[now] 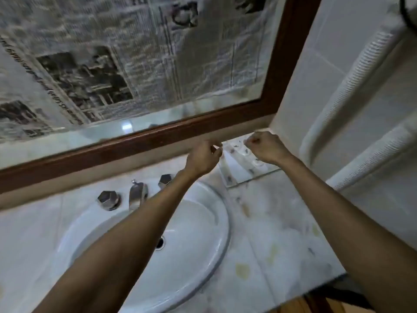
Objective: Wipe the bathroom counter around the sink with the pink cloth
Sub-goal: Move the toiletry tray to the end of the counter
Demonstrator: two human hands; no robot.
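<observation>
No pink cloth is in view. The white marble counter carries yellowish and dark stains to the right of the oval white sink. A clear tray with a few small items lies in the far right corner of the counter. My left hand pinches the tray's far left corner. My right hand is curled in a fist at its far right corner. Both forearms stretch over the sink and counter.
A chrome faucet stands behind the sink between two hexagonal knobs. Above hangs a wood-framed mirror covered with newspaper. A white towel hangs on the tiled right wall. The counter's front right edge drops off.
</observation>
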